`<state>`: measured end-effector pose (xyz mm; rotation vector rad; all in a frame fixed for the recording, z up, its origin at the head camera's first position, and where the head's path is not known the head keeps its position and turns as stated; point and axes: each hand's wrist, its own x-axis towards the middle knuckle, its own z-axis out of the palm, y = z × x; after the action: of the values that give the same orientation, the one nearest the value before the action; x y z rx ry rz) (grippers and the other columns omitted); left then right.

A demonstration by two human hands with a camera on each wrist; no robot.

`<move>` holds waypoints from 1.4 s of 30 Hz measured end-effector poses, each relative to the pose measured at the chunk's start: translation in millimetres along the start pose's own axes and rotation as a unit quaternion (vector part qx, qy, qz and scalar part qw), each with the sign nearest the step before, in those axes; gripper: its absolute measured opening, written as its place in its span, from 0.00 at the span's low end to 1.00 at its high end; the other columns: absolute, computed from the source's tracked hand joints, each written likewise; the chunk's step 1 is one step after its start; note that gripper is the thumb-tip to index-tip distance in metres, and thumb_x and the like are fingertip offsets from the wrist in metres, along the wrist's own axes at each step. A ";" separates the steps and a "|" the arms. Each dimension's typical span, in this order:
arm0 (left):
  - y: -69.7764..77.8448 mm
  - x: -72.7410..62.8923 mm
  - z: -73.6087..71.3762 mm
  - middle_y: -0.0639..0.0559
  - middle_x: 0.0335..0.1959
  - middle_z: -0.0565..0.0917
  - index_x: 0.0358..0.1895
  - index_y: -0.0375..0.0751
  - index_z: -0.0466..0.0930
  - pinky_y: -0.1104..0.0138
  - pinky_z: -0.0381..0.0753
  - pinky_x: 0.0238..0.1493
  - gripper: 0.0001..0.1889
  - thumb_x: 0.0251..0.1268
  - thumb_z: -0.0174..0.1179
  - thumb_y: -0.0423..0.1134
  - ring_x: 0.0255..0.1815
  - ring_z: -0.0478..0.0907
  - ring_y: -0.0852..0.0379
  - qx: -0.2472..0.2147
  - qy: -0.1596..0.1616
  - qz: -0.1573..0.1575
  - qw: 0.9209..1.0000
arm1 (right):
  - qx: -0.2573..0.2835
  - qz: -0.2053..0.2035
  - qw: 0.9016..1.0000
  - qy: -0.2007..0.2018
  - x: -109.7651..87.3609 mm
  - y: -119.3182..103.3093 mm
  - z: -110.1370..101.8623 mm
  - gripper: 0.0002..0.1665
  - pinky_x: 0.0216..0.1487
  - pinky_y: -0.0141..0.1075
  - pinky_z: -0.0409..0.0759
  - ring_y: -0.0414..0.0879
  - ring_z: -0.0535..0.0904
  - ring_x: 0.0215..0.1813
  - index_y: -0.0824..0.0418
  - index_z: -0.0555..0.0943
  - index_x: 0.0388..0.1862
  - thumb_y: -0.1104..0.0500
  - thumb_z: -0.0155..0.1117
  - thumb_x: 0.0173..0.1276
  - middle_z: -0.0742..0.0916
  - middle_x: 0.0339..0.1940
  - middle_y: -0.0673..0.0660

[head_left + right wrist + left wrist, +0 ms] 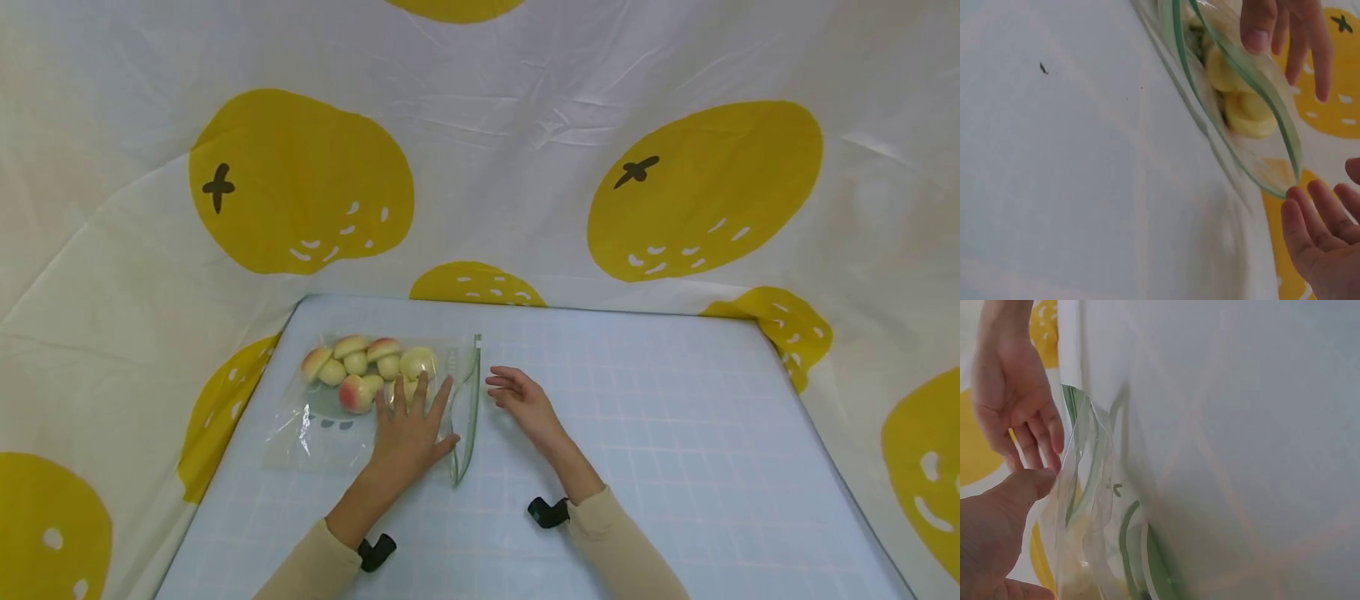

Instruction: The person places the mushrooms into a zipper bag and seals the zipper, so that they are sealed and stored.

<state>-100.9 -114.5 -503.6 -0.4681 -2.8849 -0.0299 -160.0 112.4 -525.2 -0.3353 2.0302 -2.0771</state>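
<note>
A clear zip bag [341, 446] with a green-edged mouth lies on the table, its mouth facing right. Inside it are several mushroom-shaped pieces [356, 354], pale yellow with red-tinged caps. My left hand [408, 437] is over the bag's mouth side with its fingers spread, overlapping the nearest pieces. Just right of the mouth, my right hand [528, 408] holds nothing, its fingers loosely bent toward the bag. In the right wrist view the green zip edges [1275, 119] stand apart, with yellow pieces [1247, 112] visible between them.
A pale checked cloth covers the table [675, 433], whose right side stretches past my right hand. Behind and beside it hangs a white curtain [510, 167] printed with big yellow fruit shapes. A black wrist camera [549, 512] sits at my right cuff, another [377, 552] at my left.
</note>
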 end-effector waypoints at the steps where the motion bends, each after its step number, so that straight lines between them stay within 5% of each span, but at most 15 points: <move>1: -0.3 0.1 0.0 0.34 0.74 0.63 0.80 0.53 0.56 0.30 0.55 0.64 0.50 0.56 0.67 0.67 0.72 0.57 0.24 -0.001 0.000 0.000 1.000 | -0.031 -0.018 0.999 0.002 -0.8 -1.5 0.1 0.25 0.57 0.41 0.79 0.63 0.77 0.61 0.72 0.70 0.68 0.67 0.58 0.75 0.80 0.61 0.73; 6: -1.1 0.3 0.3 0.33 0.74 0.63 0.79 0.50 0.57 0.31 0.56 0.64 0.48 0.59 0.65 0.65 0.72 0.56 0.24 -0.019 -0.010 0.001 1.000 | -0.153 -0.095 0.983 0.023 -4.5 -5.7 0.0 0.23 0.57 0.51 0.78 0.59 0.79 0.59 0.66 0.76 0.65 0.67 0.62 0.73 0.83 0.58 0.66; 9: -2.0 0.7 0.9 0.33 0.74 0.63 0.78 0.46 0.59 0.32 0.56 0.65 0.46 0.61 0.65 0.63 0.72 0.56 0.26 -0.027 -0.011 0.004 1.000 | -0.223 -0.143 0.963 0.038 -5.6 -5.0 -2.4 0.23 0.55 0.53 0.78 0.57 0.80 0.58 0.64 0.77 0.65 0.67 0.63 0.72 0.83 0.59 0.62; 17: -7.1 4.0 3.7 0.34 0.72 0.66 0.72 0.38 0.67 0.33 0.62 0.62 0.38 0.64 0.67 0.55 0.71 0.60 0.27 -0.066 0.021 0.017 0.997 | -0.390 -0.203 0.896 0.068 -8.7 -8.2 -9.4 0.24 0.61 0.46 0.74 0.52 0.76 0.62 0.63 0.78 0.64 0.66 0.66 0.70 0.82 0.59 0.58; 21: -9.4 4.5 5.1 0.34 0.72 0.67 0.71 0.37 0.69 0.34 0.60 0.64 0.36 0.66 0.65 0.53 0.71 0.61 0.29 -0.067 0.031 0.025 0.997 | -0.438 -0.254 0.859 0.081 -8.6 -7.0 -12.0 0.24 0.58 0.47 0.76 0.55 0.78 0.59 0.63 0.79 0.61 0.68 0.69 0.66 0.83 0.56 0.59; 28: -13.0 5.2 9.2 0.34 0.71 0.68 0.70 0.36 0.70 0.35 0.62 0.64 0.34 0.66 0.65 0.51 0.70 0.62 0.29 -0.051 0.053 0.033 0.997 | -0.516 -0.345 0.779 0.091 -7.0 -4.4 -17.7 0.26 0.52 0.50 0.79 0.59 0.81 0.52 0.67 0.80 0.56 0.71 0.74 0.57 0.84 0.50 0.63; 31: -14.5 6.3 10.3 0.33 0.70 0.69 0.70 0.35 0.71 0.36 0.64 0.63 0.34 0.65 0.66 0.51 0.69 0.64 0.29 -0.040 0.061 0.036 0.997 | -0.534 -0.367 0.756 0.093 -6.1 -4.1 -20.4 0.27 0.52 0.50 0.80 0.59 0.81 0.51 0.68 0.80 0.55 0.71 0.74 0.55 0.83 0.50 0.64; 36: -16.1 8.3 11.5 0.34 0.69 0.70 0.69 0.35 0.71 0.37 0.65 0.64 0.34 0.65 0.65 0.51 0.69 0.65 0.31 -0.032 0.064 0.039 0.997 | -0.547 -0.373 0.742 0.101 -5.8 -4.4 -24.1 0.27 0.51 0.52 0.79 0.60 0.81 0.51 0.67 0.81 0.54 0.71 0.75 0.54 0.83 0.50 0.63; 42: -17.9 12.4 8.8 0.33 0.69 0.70 0.69 0.34 0.71 0.38 0.66 0.63 0.33 0.66 0.64 0.50 0.68 0.66 0.32 -0.035 0.060 0.047 0.997 | -0.544 -0.359 0.752 0.103 -6.3 -5.4 -27.7 0.24 0.52 0.53 0.79 0.60 0.81 0.51 0.67 0.82 0.53 0.69 0.75 0.55 0.83 0.50 0.63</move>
<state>-119.9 -127.2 -509.3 -0.5925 -2.7482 -0.1382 -162.7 140.9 -520.4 -1.2632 3.4474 -0.8149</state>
